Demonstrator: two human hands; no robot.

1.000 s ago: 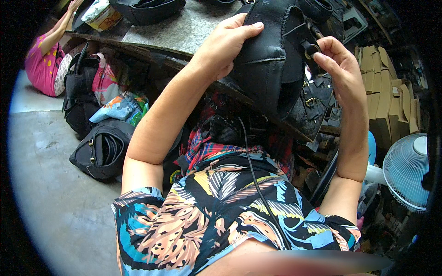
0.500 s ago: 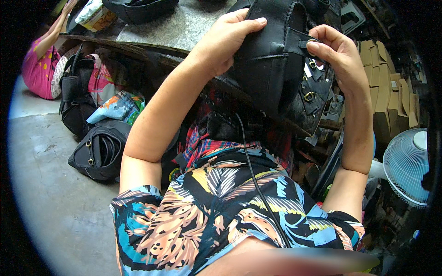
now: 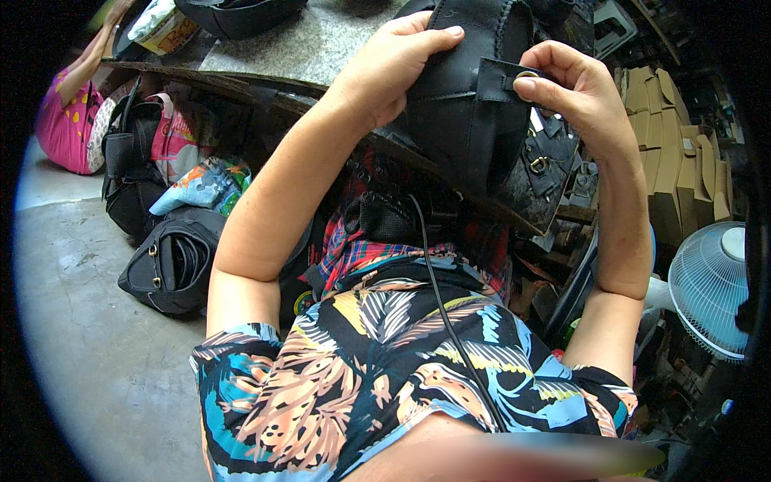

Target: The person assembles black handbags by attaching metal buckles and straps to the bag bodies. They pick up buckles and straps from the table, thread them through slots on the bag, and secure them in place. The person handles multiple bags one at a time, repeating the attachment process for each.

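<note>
A black leather bag with a stitched edge stands tilted over the front edge of the workbench. My left hand grips its left side, thumb on the front face and the other fingers partly hidden. Between thumb and fingers, my right hand pinches the end of a short black leather strap, where a bit of brass-coloured metal shows. The strap lies across the bag's front, near the end of a seam. To the right, below my right hand, black strap pieces with brass-coloured buckles lie on the bench.
Another black bag part and a white tub are on the grey bench top. Black bags sit on the floor at left, near a person in pink. Cardboard pieces and a fan stand at right.
My right hand has moved left, bringing the strap from the bag's right edge onto its front face. My left hand keeps its grip in nearly the same place.
</note>
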